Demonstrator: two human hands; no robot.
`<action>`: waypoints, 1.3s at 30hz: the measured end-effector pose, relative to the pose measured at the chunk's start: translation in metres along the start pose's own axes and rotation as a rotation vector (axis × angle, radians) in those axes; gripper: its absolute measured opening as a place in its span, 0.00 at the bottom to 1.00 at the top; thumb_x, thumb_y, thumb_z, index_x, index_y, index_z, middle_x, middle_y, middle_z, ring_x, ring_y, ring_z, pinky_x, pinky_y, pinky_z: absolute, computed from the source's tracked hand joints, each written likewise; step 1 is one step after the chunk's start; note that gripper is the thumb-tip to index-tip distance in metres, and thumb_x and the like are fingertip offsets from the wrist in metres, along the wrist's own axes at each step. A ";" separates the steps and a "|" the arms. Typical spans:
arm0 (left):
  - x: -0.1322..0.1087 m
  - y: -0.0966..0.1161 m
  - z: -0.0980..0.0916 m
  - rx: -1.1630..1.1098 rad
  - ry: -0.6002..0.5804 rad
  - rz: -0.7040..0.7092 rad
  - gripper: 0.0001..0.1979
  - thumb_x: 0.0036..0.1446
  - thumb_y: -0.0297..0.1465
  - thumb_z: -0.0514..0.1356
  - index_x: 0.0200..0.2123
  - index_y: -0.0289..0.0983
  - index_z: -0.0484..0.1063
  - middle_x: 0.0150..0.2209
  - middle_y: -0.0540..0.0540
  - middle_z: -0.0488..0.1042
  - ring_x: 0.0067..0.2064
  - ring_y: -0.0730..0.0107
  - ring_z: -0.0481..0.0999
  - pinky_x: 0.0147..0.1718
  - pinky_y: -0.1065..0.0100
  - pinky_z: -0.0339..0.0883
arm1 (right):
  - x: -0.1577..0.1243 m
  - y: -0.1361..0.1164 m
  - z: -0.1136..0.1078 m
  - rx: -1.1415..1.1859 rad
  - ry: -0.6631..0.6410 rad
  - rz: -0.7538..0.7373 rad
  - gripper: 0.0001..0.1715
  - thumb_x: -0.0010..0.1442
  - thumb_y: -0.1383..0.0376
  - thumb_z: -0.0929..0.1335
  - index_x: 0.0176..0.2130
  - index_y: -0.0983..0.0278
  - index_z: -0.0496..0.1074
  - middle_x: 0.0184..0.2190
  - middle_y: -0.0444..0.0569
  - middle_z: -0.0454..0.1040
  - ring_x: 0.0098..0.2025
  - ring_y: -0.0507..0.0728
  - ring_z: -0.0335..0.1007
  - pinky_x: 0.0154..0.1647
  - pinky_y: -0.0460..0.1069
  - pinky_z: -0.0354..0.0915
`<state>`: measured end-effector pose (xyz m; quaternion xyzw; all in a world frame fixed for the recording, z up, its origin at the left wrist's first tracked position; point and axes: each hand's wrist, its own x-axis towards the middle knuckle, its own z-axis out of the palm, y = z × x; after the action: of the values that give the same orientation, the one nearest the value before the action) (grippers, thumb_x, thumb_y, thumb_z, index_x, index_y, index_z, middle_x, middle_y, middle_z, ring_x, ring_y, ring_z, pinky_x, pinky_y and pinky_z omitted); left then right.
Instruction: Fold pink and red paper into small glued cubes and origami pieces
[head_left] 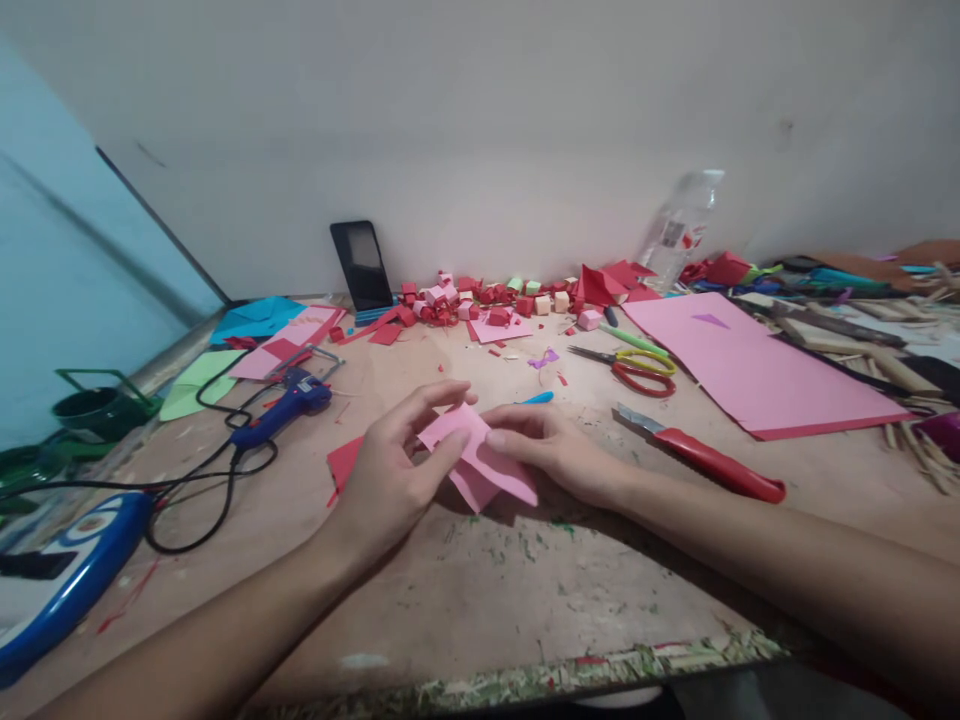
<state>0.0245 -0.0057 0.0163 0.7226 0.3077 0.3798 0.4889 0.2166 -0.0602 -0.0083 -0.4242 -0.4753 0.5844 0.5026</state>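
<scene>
A small folded piece of pink paper is held between both hands above the middle of the table. My left hand grips its left edge, thumb on top and fingers behind. On the other side my right hand pinches it, the thumb lying on the near face. The paper has creases, and one flap sticks out toward the lower right. Partly covered by my left hand, a red paper piece lies on the table. Just beyond my right hand the tip of a blue tool shows.
Right lie scissors, a red-handled knife and pink sheets. Left are a blue glue gun with its cord and a blue-rimmed object. Along the wall are a phone, small paper cubes and a plastic bottle.
</scene>
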 end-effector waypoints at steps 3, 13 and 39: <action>0.000 0.002 0.003 -0.067 0.003 -0.026 0.20 0.59 0.33 0.68 0.54 0.40 0.76 0.58 0.41 0.76 0.48 0.60 0.80 0.41 0.66 0.74 | -0.002 -0.001 0.001 -0.044 -0.042 0.037 0.21 0.55 0.53 0.79 0.42 0.66 0.81 0.36 0.49 0.80 0.33 0.53 0.72 0.34 0.47 0.65; 0.006 -0.019 0.007 -0.203 -0.049 -0.207 0.17 0.52 0.40 0.73 0.41 0.35 0.80 0.37 0.44 0.82 0.37 0.61 0.81 0.37 0.66 0.75 | 0.001 0.003 0.000 0.022 0.122 0.041 0.26 0.49 0.50 0.82 0.34 0.68 0.78 0.28 0.47 0.77 0.26 0.51 0.70 0.27 0.46 0.64; 0.001 -0.013 0.004 0.005 -0.133 -0.087 0.18 0.65 0.38 0.60 0.25 0.36 0.73 0.22 0.50 0.73 0.25 0.73 0.71 0.26 0.72 0.64 | 0.000 0.000 -0.001 -0.125 0.102 0.041 0.20 0.48 0.57 0.81 0.25 0.68 0.76 0.21 0.44 0.70 0.22 0.48 0.59 0.22 0.45 0.55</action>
<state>0.0271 -0.0022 0.0031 0.7332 0.3066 0.3086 0.5226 0.2175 -0.0606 -0.0086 -0.4935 -0.4758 0.5415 0.4867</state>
